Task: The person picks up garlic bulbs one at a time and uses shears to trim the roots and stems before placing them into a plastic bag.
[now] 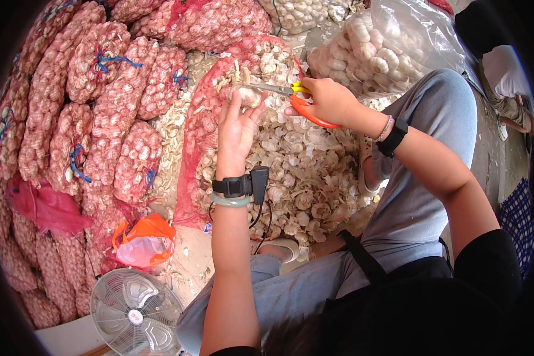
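Observation:
A whitish garlic bulb rests in the fingers of my left hand, palm turned up. My right hand grips scissors with orange and yellow handles. Their blades reach left to the bulb's top; whether they are cutting I cannot tell. Beneath both hands spreads a heap of loose garlic skins. An opened red mesh bag with garlic bulbs lies just left of and beyond my left hand.
Full red mesh garlic sacks are stacked along the left. A clear plastic bag of white bulbs stands beyond my right knee. An orange-and-white bag and a fan are at lower left. Another person shows at far right.

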